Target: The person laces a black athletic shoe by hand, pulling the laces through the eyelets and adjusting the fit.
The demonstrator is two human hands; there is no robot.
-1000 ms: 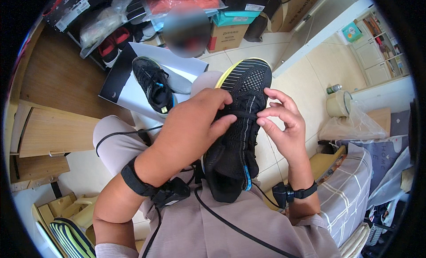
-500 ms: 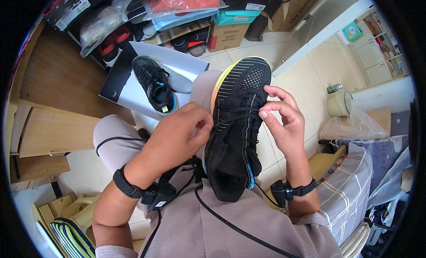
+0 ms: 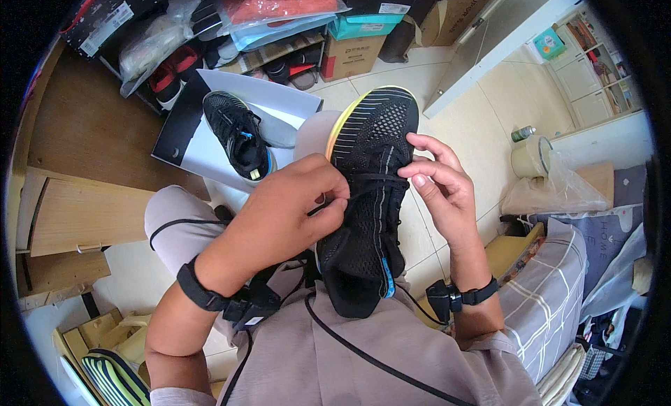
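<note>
A black sneaker (image 3: pixel 372 217) with pale mesh, a yellow-orange sole edge and a blue heel tab rests against my lap, toe pointing away. My left hand (image 3: pixel 297 200) is closed at the shoe's left side, thumb and finger pinching its black shoelace (image 3: pixel 374 177). At the right edge, my right hand (image 3: pixel 444 186) has its thumb and index finger together at the lace's other side. Another of its fingers touches the upper nearer the toe. The matching sneaker (image 3: pixel 237 130) lies in an open shoebox (image 3: pixel 293 98) beyond my left hand.
Stacked boxes (image 3: pixel 356 53), bagged items and more shoes fill a rack at the back. A wooden cabinet (image 3: pixel 91 210) stands left. On the right are a door (image 3: pixel 482 46), a cream bin (image 3: pixel 531 158) and a checked cloth (image 3: pixel 542 301). Black cables cross my lap.
My left hand has moved right and slightly up, over the shoe's laces. The right hand stays at the shoe's right edge. The whole view has shifted slightly.
</note>
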